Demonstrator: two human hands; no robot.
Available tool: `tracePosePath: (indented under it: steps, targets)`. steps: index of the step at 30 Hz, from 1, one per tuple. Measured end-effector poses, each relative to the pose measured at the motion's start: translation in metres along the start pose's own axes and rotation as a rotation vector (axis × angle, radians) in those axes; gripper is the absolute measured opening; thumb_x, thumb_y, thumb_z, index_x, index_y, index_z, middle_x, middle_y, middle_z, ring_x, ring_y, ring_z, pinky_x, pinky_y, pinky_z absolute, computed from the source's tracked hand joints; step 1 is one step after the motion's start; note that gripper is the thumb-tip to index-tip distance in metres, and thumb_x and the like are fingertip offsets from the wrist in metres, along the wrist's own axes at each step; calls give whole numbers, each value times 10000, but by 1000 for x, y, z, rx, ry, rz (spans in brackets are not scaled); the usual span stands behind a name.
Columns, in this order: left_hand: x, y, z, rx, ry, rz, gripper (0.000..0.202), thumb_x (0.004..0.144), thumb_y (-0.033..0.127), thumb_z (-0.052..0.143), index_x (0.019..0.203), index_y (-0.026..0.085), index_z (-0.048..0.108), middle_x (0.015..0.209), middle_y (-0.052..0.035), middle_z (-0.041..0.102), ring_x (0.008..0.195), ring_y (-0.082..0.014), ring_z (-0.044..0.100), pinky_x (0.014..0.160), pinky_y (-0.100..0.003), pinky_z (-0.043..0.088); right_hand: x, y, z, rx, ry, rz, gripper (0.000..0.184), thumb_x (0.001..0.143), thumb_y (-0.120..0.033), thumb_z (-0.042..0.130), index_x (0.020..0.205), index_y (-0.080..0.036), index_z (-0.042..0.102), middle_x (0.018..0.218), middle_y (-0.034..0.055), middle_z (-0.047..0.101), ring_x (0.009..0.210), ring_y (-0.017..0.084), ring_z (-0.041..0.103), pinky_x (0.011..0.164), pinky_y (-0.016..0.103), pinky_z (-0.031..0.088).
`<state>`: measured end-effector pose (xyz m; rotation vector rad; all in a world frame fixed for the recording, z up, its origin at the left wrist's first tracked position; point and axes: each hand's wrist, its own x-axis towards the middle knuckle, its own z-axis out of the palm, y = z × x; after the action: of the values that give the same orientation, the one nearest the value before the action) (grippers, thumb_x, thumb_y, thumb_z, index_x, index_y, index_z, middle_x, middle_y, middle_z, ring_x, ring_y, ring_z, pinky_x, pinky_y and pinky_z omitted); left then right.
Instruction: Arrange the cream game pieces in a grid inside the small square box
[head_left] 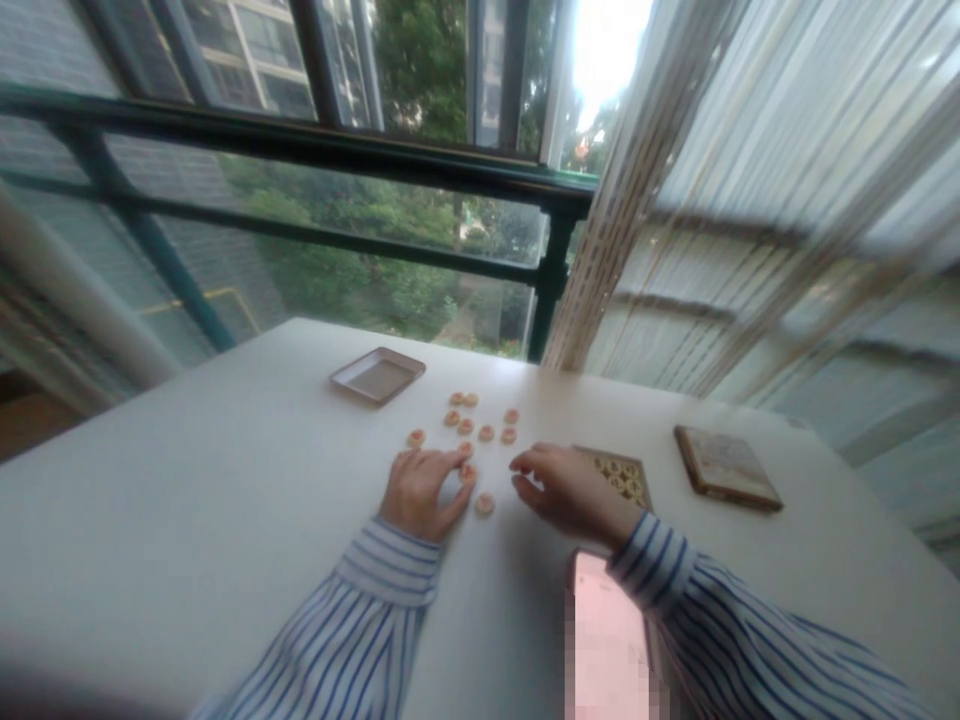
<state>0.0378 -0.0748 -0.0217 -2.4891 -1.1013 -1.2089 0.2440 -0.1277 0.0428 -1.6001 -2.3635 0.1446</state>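
Observation:
My left hand [424, 492] has its thumb and index finger closed on the sides of a round xiangqi piece [467, 473] with a red mark. Just beyond that piece another xiangqi piece [465, 450] lies by my fingertips, and a loose piece [485, 504] is to the right of my thumb. Several more red-marked pieces [487, 433] are scattered farther back on the white table. Over the table to the right, my right hand [561, 488] has curved fingers, thumb and index apart, with nothing visible between them. Its wrist partly hides a tray of dark-marked pieces [621, 474].
A shallow tray [377, 376] lies at the back left of the white table [187, 480]. At the right is a flat brown box or lid [727, 468]. A phone [609, 620] lies below my right sleeve. Railing [337, 150] and string curtain [637, 190] border the table.

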Motion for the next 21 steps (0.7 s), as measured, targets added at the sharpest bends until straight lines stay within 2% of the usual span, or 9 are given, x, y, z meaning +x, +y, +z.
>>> tracePosePath:
  steps: [9, 21]
  targets:
    - [9, 14, -3, -51, 28, 25, 252, 727, 265, 583, 964, 178, 584, 869, -50, 673, 829, -204, 606, 816, -381, 421, -10, 2, -13, 16, 37, 7, 263, 856, -283, 425, 1003, -182, 619, 878, 61, 636, 769, 139, 559, 713, 245, 380]
    - [21, 34, -6, -85, -13, 51, 256, 728, 246, 580, 974, 178, 567, 867, -56, 661, 832, -216, 593, 814, -396, 435, -26, 15, -23, 71, 80, 57, 232, 832, -261, 471, 980, -173, 626, 874, 60, 636, 780, 135, 562, 718, 242, 385]
